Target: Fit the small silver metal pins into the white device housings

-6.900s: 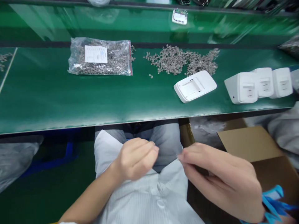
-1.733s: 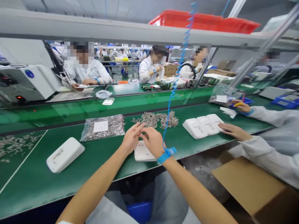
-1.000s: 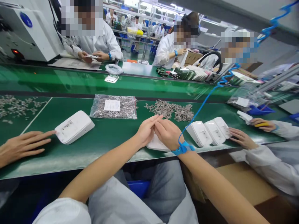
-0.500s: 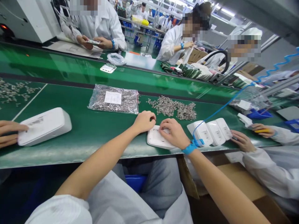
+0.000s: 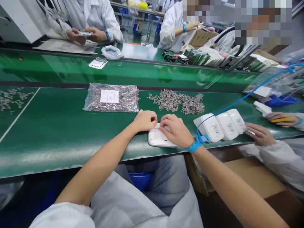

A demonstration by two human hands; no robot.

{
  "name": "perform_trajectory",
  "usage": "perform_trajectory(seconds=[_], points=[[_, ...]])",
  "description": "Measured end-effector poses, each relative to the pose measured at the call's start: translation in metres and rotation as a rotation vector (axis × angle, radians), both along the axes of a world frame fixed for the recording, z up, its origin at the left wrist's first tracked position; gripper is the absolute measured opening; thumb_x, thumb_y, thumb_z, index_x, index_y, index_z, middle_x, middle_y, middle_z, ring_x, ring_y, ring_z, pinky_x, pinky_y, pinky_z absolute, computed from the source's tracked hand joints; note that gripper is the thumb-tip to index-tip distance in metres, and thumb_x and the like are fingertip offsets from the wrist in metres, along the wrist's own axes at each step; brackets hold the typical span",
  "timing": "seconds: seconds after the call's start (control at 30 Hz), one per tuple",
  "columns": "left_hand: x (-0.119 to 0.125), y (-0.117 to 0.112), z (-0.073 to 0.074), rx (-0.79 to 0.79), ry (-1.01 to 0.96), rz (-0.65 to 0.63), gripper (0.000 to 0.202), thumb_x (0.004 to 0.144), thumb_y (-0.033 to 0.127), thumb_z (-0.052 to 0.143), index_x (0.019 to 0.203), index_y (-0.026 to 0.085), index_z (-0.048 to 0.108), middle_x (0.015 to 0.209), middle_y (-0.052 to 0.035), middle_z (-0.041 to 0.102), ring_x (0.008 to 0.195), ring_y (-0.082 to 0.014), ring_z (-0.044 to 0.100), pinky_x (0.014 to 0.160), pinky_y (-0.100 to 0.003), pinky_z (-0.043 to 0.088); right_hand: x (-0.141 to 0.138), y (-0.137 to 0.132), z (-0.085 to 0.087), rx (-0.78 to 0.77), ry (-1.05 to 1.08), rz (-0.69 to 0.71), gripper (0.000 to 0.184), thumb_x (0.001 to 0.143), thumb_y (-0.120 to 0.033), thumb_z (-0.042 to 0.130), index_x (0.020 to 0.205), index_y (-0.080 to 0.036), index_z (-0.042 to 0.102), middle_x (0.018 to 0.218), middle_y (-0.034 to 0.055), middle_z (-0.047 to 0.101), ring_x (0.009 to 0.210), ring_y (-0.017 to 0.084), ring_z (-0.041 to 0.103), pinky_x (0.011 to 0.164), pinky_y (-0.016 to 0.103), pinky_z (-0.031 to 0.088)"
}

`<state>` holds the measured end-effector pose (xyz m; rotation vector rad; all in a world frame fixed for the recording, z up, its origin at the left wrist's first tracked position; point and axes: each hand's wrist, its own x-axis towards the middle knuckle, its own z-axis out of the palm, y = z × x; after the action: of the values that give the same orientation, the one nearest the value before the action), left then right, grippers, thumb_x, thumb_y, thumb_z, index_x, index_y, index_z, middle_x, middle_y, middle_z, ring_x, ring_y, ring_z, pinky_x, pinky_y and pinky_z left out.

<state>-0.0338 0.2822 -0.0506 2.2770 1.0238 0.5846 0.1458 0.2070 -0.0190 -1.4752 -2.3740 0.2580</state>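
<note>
Tabletop: was green, with one pale line.
Nearest housing: was plain white.
Small parts: were silvery grey.
Bag label: was white.
Wrist strap: was bright blue.

- A white coat, soft and creased, covers the front of the body; its lower edges part over the legs.
- The left sleeve is white too, loose and rumpled, faintly lined in its weave, and ends near the elbow.
- Both forearms are bare, the right one as far as the picture's edge.
- The left hand and right hand are ungloved.
- A bright blue wristband circles the right wrist, bunched on top.
- From it runs a thin blue cord, kinked towards the upper right.
- Faded grey-blue jeans show between the coat's edges.
</note>
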Motion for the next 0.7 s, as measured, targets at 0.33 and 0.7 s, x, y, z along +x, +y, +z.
perform_trajectory(seconds=[0.33,0.7], points=[[-0.001,-0.001,0.000,-0.029,-0.015,-0.018,0.014,0.079,0.021,0.055,0.068,0.017,0.061,0.079,0.0029,0.066,0.083,-0.0167,0.059,0.080,-0.034,0.030,-0.005,0.001,0.000,-0.042,-0.042,-0.052,0.006,0.090,-0.019,0.064,0.085,-0.020,0.060,0.106,0.0034,0.061,0.097,0.022,0.052,0.073,0.034,0.030],[-0.011,-0.003,0.005,-0.025,-0.003,-0.133,0.010,0.074,0.026,0.063,0.076,0.016,0.062,0.081,0.0030,0.060,0.075,-0.0141,0.054,0.079,-0.031,0.032,0.001,-0.001,-0.010,0.095,0.175,-0.085,0.011,0.080,-0.014,0.072,0.082,-0.019,0.063,0.090,0.0029,0.063,0.092,0.023,0.053,0.077,0.034,0.034]])
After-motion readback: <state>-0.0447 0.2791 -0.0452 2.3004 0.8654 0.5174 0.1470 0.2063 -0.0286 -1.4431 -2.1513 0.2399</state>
